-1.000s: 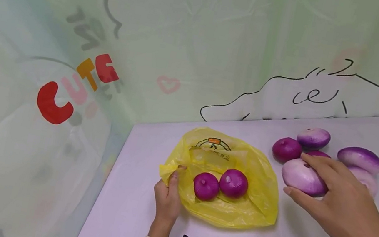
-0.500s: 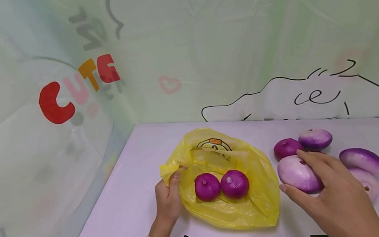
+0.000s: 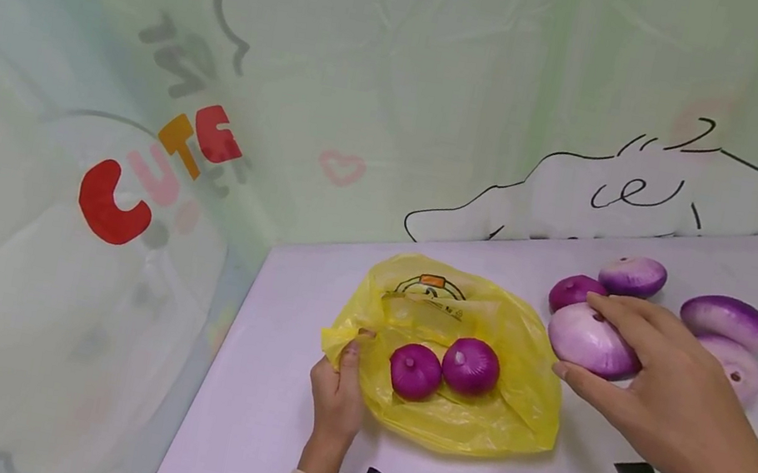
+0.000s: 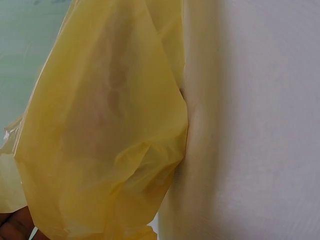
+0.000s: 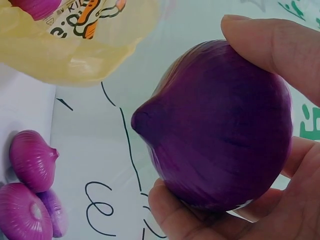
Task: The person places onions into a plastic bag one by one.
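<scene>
My left hand [image 3: 337,398] grips the gathered left edge of a thin yellow plastic bag [image 3: 515,417], which spreads open on the table. Inside it sit two round magenta onions, one on the left [image 3: 413,373] and one on the right [image 3: 471,368]. Between thumb and fingers, my right hand [image 3: 686,392] holds a larger, pale purple onion [image 3: 591,340] just right of the bag. The right wrist view has this onion [image 5: 220,125] close up, dark and with a pointed end. Yellow plastic [image 4: 110,120] fills much of the left wrist view, most of the hand hidden behind it.
Behind the held onion lie a magenta onion [image 3: 571,291] and a purple-and-white one [image 3: 633,276]. Farther right, a flattish purple onion [image 3: 727,321] is against a paler one [image 3: 738,369]. A printed curtain [image 3: 372,100] closes off the table's back and left.
My right hand has moved a little to the left with the pale onion, away from the pile and towards the bag. The left hand keeps its grip on the bag.
</scene>
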### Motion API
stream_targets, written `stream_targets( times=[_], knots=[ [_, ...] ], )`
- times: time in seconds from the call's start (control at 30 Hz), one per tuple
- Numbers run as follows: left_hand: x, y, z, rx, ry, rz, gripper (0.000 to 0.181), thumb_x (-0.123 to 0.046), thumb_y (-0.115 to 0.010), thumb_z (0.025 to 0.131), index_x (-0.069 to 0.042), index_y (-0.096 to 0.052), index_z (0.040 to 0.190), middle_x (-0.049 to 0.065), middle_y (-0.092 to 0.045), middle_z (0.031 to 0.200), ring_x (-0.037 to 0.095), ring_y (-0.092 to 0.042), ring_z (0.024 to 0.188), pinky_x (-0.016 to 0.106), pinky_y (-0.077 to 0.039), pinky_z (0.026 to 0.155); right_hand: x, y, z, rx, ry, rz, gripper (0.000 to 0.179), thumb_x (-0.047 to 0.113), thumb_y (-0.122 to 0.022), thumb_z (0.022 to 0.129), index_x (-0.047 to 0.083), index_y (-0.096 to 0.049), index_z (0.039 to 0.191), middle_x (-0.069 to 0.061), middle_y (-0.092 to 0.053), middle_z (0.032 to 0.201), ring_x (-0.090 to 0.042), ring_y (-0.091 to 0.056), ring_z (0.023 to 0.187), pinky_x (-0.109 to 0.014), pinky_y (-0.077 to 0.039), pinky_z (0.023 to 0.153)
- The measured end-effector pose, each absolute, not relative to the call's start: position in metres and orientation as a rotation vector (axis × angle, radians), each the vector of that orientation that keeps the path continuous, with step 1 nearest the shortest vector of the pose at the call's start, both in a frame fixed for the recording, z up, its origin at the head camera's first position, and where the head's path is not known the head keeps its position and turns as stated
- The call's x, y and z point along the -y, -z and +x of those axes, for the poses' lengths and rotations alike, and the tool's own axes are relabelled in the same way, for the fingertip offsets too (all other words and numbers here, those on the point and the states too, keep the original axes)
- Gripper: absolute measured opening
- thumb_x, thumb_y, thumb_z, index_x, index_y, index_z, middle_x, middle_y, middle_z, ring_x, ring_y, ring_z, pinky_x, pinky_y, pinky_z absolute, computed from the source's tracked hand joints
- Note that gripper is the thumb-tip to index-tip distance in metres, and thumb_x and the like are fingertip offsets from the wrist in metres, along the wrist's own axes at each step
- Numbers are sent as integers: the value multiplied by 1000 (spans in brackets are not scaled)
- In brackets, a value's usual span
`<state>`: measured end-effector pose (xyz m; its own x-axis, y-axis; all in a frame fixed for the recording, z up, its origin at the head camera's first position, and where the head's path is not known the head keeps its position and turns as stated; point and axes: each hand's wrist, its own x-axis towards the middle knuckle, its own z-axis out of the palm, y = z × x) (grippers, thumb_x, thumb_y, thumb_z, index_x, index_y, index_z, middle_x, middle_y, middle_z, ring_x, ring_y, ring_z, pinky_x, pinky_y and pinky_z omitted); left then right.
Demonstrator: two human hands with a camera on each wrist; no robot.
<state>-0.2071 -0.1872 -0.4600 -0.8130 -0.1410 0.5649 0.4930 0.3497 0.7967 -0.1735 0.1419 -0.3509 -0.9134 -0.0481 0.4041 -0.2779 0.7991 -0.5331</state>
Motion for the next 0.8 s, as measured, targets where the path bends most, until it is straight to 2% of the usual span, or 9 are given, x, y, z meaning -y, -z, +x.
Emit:
stream_targets(
  times=[0.37,0.8],
  knots=[
    [188,459,-208,2078,1492,-290,29,-5,-44,110,4,-70,117,13,-74,120,22,-66,117,21,-51,104,-134,343,-176,2579,-876,292,83,34,-94,74,11,-59,146,-24,-56,144,-48,-48,130,-73,-43,93],
    [187,459,-208,2089,1523,-260,30,-7,-44,111,4,-70,119,13,-74,118,23,-66,115,23,-51,103,-117,334,-179,2614,-887,330,83,36,-93,76,7,-58,146,-25,-56,142,-52,-51,126,-78,-44,92]
  ],
)
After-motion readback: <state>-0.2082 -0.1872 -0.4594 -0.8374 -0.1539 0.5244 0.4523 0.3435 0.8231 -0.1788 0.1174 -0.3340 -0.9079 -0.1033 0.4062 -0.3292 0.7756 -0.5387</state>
